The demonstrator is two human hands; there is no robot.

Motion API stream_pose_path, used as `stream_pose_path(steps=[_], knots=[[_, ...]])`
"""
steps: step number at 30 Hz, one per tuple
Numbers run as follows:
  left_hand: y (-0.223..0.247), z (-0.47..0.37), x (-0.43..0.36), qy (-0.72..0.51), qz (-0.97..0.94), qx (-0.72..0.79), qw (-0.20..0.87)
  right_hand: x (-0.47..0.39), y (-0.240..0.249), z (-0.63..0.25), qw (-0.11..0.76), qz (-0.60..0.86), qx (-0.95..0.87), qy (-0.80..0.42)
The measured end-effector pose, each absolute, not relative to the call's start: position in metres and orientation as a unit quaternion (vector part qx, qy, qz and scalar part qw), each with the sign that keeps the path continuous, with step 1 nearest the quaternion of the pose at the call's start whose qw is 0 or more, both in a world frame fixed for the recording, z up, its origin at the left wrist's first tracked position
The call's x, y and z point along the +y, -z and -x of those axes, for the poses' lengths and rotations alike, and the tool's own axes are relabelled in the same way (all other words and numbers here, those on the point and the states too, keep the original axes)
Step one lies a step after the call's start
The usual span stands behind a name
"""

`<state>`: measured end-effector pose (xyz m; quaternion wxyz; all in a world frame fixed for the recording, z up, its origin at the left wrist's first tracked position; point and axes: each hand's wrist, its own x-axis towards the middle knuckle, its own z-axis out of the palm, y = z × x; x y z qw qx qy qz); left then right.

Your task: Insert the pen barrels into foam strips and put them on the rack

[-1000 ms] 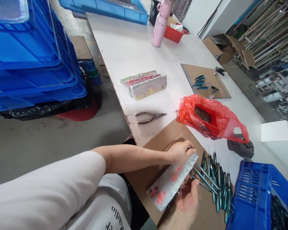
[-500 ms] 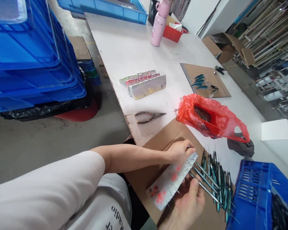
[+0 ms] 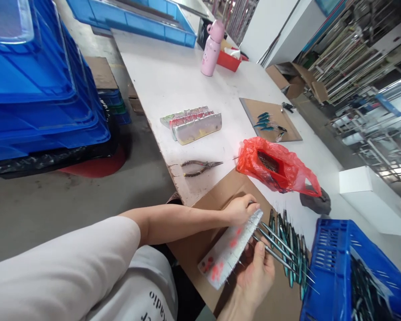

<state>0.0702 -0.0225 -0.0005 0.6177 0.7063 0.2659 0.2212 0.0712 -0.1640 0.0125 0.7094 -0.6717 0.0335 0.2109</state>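
My left hand [image 3: 239, 210] is closed around the upper end of a foil-covered strip [image 3: 227, 250] with red-orange spots and short wires along one edge. Its fingertips are partly hidden behind the strip. Below it, my right hand [image 3: 256, 274] pinches a slim dark-teal fishing lure [image 3: 274, 253] between thumb and fingers, beside the strip's wired edge. Other slim lures with thin wire tips reach out past the strip close by. A row of similar black and teal lures [image 3: 291, 240] lies on the cardboard sheet [image 3: 243, 185] under my hands.
Pliers [image 3: 202, 167] and more foil-edged strips [image 3: 198, 127] lie on the white table [image 3: 173, 76]. A red plastic bag [image 3: 287, 171], a blue crate [image 3: 332, 254], a board with small lures [image 3: 282, 120] and a pink bottle [image 3: 211, 51] stand around. Stacked blue bins [image 3: 50, 107] are at left.
The whole view has shifted slightly, so things on the table appear further left and mostly a little lower. Both hands keep their hold on the strip and the lure.
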Motion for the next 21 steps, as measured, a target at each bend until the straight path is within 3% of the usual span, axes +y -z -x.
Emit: stream_pose_path(steps=[4,6,10,12,21], knots=[[-0.001,-0.065,-0.018,-0.234,-0.660,0.257,0.667,-0.176,-0.012,-0.075,0.710,0.670,-0.029,-0.214],[-0.001,-0.063,-0.015,-0.241,-0.633,0.262,0.687,-0.193,-0.011,-0.090,0.661,0.731,-0.069,-0.154],[0.004,-0.061,-0.010,-0.268,-0.605,0.265,0.702,-0.228,-0.012,-0.137,0.370,0.919,-0.136,-0.001],[0.005,-0.061,-0.009,-0.276,-0.602,0.268,0.700,-0.231,-0.013,-0.158,0.305,0.939,-0.160,0.006],[-0.001,-0.059,-0.009,-0.279,-0.584,0.267,0.714,-0.185,-0.011,-0.211,0.215,0.948,-0.235,-0.019]])
